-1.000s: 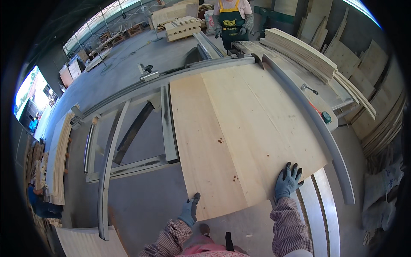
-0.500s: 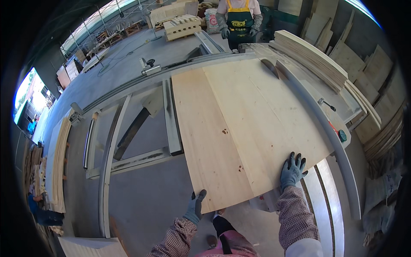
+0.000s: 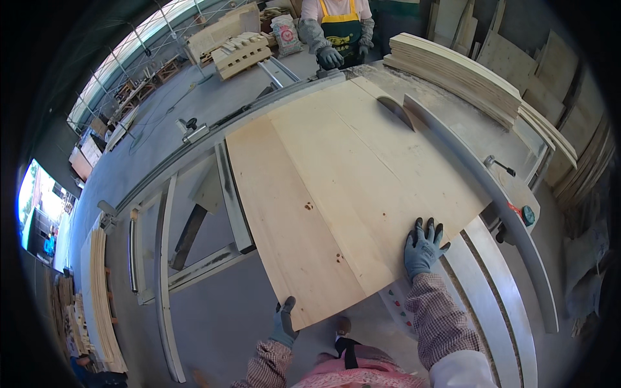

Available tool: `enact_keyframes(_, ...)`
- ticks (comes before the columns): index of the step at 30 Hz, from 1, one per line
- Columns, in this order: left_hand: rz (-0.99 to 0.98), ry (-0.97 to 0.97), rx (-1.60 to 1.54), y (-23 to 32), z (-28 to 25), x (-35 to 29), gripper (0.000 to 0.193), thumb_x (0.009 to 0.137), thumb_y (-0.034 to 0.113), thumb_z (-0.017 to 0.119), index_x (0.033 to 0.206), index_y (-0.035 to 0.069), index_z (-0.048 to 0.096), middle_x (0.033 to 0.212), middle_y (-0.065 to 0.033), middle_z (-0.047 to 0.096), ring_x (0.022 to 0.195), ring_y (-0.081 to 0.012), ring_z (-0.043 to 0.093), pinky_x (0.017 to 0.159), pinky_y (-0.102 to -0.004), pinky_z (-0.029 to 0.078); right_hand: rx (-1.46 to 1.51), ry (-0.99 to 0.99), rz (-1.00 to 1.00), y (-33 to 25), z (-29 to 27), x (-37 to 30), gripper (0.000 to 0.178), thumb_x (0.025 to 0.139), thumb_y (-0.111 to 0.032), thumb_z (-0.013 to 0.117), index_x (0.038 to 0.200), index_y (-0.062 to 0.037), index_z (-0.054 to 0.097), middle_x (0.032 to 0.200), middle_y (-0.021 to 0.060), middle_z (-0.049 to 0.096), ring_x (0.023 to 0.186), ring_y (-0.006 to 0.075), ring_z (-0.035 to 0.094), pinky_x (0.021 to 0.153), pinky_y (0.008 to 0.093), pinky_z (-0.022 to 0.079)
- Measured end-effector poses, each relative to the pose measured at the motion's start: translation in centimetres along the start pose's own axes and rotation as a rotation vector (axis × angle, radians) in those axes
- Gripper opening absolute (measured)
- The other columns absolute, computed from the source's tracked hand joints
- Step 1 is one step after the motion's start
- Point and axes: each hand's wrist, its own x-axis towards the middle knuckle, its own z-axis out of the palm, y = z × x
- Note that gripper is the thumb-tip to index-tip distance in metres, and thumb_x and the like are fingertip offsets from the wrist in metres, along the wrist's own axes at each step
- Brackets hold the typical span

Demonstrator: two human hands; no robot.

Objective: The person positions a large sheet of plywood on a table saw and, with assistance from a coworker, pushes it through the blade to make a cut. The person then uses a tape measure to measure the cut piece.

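A large pale wooden panel (image 3: 310, 187) lies flat across the saw table, made of joined boards with a few dark knots. My left hand (image 3: 283, 323), in a grey-blue glove with dark fingertips, grips its near left corner, thumb on top and the other fingers hidden beneath. My right hand (image 3: 424, 249), gloved alike, rests on the panel's near right edge with fingers spread. At the far right part of the panel a curved saw blade (image 3: 396, 111) stands up through it, and a thin line runs from the blade to the far edge.
A long metal fence (image 3: 453, 155) runs along the panel's right side. Stacked boards (image 3: 453, 74) lie behind it. Across the table stands a co-worker in a dark apron (image 3: 339, 32). A metal side frame (image 3: 165, 258) extends left. A red-and-green tape measure (image 3: 527, 215) sits right.
The panel has slid forward, its far edge now farther past the blade. Both my hands have moved along with it. The view has turned, and the co-worker's hand has come nearer the table.
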Motion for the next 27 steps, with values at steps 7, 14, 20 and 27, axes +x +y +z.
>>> enact_keyframes(7,0.060,-0.071,0.012,0.1,0.2,0.4,0.047,0.081,0.020,0.063,0.121,0.004,0.043,0.108,-0.0124,0.056,0.095,-0.0302,0.059,0.075,-0.0464,0.053,0.018,0.006,0.013,0.3,0.0,-0.3,0.042,0.088,-0.036,0.043,0.129,-0.0256,0.046,0.143,0.0047,0.031,0.135,0.0281,0.018,0.101,0.0653,0.007)
enact_keyframes(14,0.060,-0.121,0.016,0.0,-0.9,1.5,0.047,0.081,0.021,0.063,0.121,0.006,0.043,0.110,-0.0111,0.055,0.097,-0.0285,0.058,0.076,-0.0443,0.052,0.017,0.021,0.005,-0.3,0.1,0.0,0.044,0.087,-0.037,0.043,0.130,-0.0259,0.045,0.143,0.0046,0.031,0.135,0.0284,0.018,0.100,0.0663,0.008)
enact_keyframes(20,0.054,-0.124,-0.002,0.7,0.2,0.8,0.047,0.081,0.020,0.064,0.121,0.007,0.044,0.109,-0.0108,0.055,0.096,-0.0283,0.058,0.075,-0.0440,0.053,-0.005,0.033,0.010,-0.2,0.9,-0.2,0.044,0.087,-0.039,0.043,0.130,-0.0277,0.045,0.142,0.0035,0.032,0.135,0.0278,0.019,0.100,0.0666,0.008)
enact_keyframes(27,0.010,-0.141,0.000,1.0,-0.4,1.1,0.049,0.081,0.021,0.065,0.121,0.007,0.043,0.109,-0.0107,0.055,0.096,-0.0282,0.058,0.075,-0.0417,0.054,-0.021,0.040,0.015,-0.4,1.3,-0.4,0.044,0.088,-0.039,0.042,0.131,-0.0300,0.043,0.142,0.0026,0.032,0.135,0.0264,0.018,0.100,0.0662,0.008)
